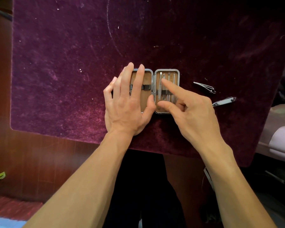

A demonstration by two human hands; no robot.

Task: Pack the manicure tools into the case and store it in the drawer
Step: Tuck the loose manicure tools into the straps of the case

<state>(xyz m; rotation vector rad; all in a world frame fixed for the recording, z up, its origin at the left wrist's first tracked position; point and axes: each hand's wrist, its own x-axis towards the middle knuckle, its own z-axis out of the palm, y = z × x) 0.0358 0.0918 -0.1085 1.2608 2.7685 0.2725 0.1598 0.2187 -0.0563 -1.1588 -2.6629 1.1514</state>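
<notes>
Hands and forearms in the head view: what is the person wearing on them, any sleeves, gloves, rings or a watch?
Nothing is worn on either. The left hand and right hand are bare, with no gloves and no rings that show. Both forearms are uncovered to the bottom edge of the picture: no sleeve, watch or bracelet in view. Fingernails look short and unpainted.

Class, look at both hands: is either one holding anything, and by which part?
Nothing is gripped. The left hand lies flat on the open case's left half; the right hand's forefinger presses the tools in its right half.

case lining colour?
Tan-brown lining inside the open case, with dark elastic straps and a silver metal rim. Clearest in the head view.
</notes>
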